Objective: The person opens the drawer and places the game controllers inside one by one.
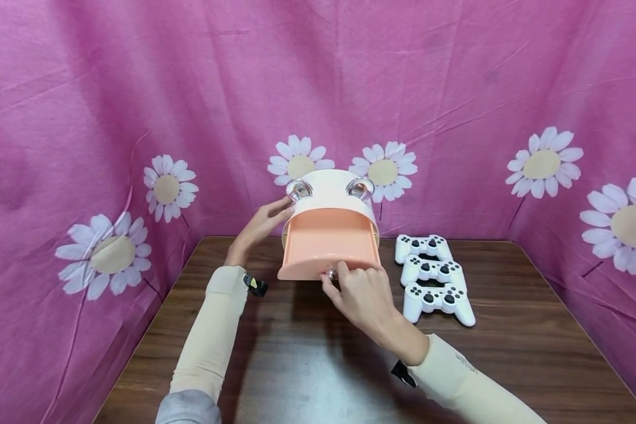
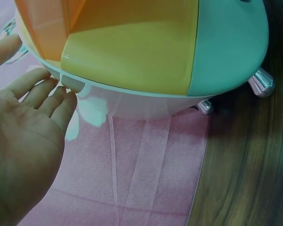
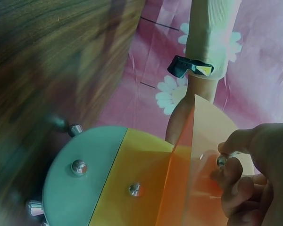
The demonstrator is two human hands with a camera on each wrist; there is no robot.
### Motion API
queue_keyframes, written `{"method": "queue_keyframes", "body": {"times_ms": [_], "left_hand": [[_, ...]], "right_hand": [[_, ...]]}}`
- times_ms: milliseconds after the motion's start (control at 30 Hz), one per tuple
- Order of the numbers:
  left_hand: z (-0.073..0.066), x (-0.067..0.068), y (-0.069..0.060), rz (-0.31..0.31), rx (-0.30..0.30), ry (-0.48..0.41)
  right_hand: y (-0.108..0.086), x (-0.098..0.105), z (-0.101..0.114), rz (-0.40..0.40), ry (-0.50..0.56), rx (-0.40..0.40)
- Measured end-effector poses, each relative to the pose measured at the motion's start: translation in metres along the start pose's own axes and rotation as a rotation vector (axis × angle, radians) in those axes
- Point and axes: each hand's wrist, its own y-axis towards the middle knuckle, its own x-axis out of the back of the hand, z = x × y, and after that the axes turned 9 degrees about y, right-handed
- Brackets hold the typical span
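A rounded white cabinet (image 1: 331, 185) has a peach top drawer (image 1: 328, 268) pulled out. My right hand (image 1: 363, 297) pinches the drawer's silver knob (image 1: 332, 274); in the right wrist view, thumb and fingers of that hand (image 3: 254, 174) close on the knob (image 3: 221, 160). Below the drawer are a yellow drawer front (image 3: 134, 174) and a green one (image 3: 87, 165), each with a silver knob. My left hand (image 1: 259, 228) rests at the cabinet's left side; the left wrist view shows this hand (image 2: 33, 127) with extended fingertips against the white shell (image 2: 137, 104).
Several white game controllers (image 1: 434, 271) lie in a column on the wooden table (image 1: 498, 294), right of the cabinet. A pink curtain (image 1: 217, 118) with daisies hangs behind and at both sides. Silver feet (image 2: 262, 84) lift the cabinet off the table.
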Motion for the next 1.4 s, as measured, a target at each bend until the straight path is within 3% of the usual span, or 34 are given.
{"method": "queue_keyframes", "body": {"times_ms": [367,500,633,867,1200,1400], "left_hand": [[0.007,0.000,-0.001,0.005,-0.034,-0.009],[0.010,0.000,-0.003,0.003,-0.037,-0.025],[0.013,-0.001,-0.004,-0.007,-0.049,-0.037],[0.018,-0.002,-0.003,-0.022,-0.065,-0.032],[0.017,-0.001,-0.001,-0.006,-0.036,-0.036],[0.019,0.000,0.000,0.003,-0.030,-0.035]], "right_hand": [[-0.002,0.018,-0.017,0.135,0.053,-0.042],[0.000,0.034,-0.031,0.170,0.148,-0.087],[0.003,0.052,-0.053,0.203,0.215,-0.166],[0.007,0.080,-0.100,0.291,0.183,-0.258],[0.006,0.106,-0.160,0.476,0.165,-0.292],[0.001,0.106,-0.184,0.617,0.183,-0.288]]}}
